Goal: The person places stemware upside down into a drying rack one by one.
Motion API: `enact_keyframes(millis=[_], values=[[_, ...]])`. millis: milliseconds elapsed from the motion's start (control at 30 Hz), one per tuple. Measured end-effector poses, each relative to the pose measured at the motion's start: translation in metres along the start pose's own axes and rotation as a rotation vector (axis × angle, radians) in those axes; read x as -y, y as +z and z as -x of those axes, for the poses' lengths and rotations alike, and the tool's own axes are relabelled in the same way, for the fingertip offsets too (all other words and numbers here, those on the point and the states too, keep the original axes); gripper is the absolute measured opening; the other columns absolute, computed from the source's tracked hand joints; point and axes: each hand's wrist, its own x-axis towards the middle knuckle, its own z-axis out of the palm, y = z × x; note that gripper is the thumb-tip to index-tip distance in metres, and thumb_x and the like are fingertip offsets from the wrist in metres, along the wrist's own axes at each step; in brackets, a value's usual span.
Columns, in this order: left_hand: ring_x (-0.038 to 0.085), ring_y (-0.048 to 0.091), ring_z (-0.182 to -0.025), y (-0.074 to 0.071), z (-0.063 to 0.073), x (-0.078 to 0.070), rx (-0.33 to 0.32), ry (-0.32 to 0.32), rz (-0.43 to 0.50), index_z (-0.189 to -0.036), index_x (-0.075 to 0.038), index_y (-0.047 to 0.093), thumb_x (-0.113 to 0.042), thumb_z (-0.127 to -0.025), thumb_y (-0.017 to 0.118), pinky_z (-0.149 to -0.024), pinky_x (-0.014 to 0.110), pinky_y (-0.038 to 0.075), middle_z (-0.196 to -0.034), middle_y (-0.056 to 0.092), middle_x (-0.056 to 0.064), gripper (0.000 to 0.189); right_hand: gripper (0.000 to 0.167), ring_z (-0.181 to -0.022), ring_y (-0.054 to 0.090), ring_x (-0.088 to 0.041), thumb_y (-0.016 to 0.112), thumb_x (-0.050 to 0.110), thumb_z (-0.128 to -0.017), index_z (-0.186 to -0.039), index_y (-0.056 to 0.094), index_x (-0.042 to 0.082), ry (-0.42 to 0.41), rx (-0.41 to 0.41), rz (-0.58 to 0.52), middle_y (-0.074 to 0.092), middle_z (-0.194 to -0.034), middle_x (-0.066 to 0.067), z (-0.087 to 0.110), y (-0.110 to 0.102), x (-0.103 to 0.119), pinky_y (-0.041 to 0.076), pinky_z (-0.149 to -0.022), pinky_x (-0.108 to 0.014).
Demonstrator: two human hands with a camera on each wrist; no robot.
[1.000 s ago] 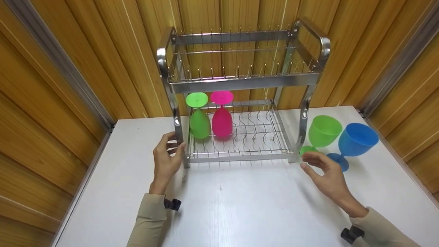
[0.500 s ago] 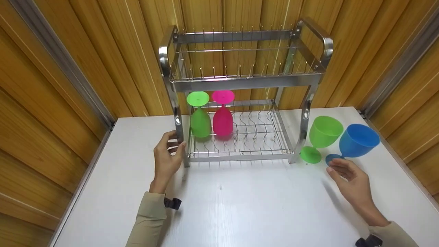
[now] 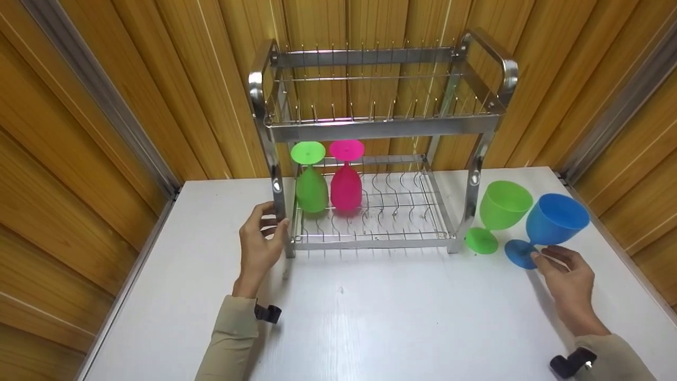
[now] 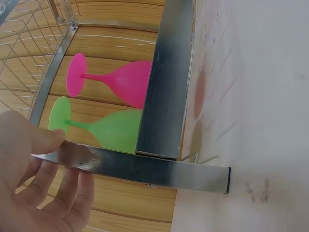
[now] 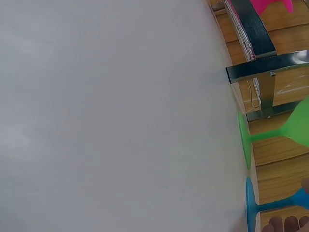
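My left hand (image 3: 260, 246) grips the front left leg of a two-tier metal dish rack (image 3: 344, 244), thumb on one side and fingers on the other in the left wrist view. A green goblet (image 3: 312, 190) and a pink goblet (image 3: 346, 189) stand upside down, side by side, at the left of its lower tier. Right of the rack, a blue goblet (image 3: 555, 219) stands upright. My right hand (image 3: 571, 280) is at its stem, thumb and fingers on either side with a gap between in the right wrist view. Another green goblet (image 3: 505, 205) stands upright beside it.
The rack's upper tier (image 3: 381, 127) has rows of upright wire prongs and looped side handles. The white table (image 3: 370, 317) meets wood-patterned walls (image 3: 222, 106) at the back and sides.
My right hand has moved right, past the upright green goblet's foot, to the blue goblet's stem. The left hand keeps its grip on the rack leg. The goblets stay where they were.
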Motion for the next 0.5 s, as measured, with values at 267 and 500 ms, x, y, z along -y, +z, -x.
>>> enact_keyframes(millis=[267, 500], values=[[0.03, 0.076, -0.097, 0.0, 0.0, -0.001, -0.005, -0.009, -0.013, -0.13, -0.004, 0.067, -0.005, -0.096, 0.079, -0.086, 0.045, 0.067, -0.117, 0.074, 0.014, 0.037, 0.079, -0.158, 0.032, -0.048, 0.062, 0.038, -0.108, -0.169, 0.022, 0.006, 0.037, 0.016, -0.064, 0.031, -0.171, -0.023, -0.015, 0.004, 0.005, 0.033, -0.127, -0.063], [0.031, 0.077, -0.097, 0.0, 0.0, -0.001, -0.011, 0.015, -0.035, -0.131, -0.003, 0.066, -0.004, -0.095, 0.079, -0.085, 0.044, 0.068, -0.116, 0.074, 0.015, 0.038, 0.081, -0.158, 0.032, -0.046, 0.063, 0.038, -0.106, -0.168, 0.024, 0.003, 0.032, 0.005, -0.039, 0.032, -0.17, -0.027, -0.025, 0.008, 0.007, 0.028, -0.13, -0.061]])
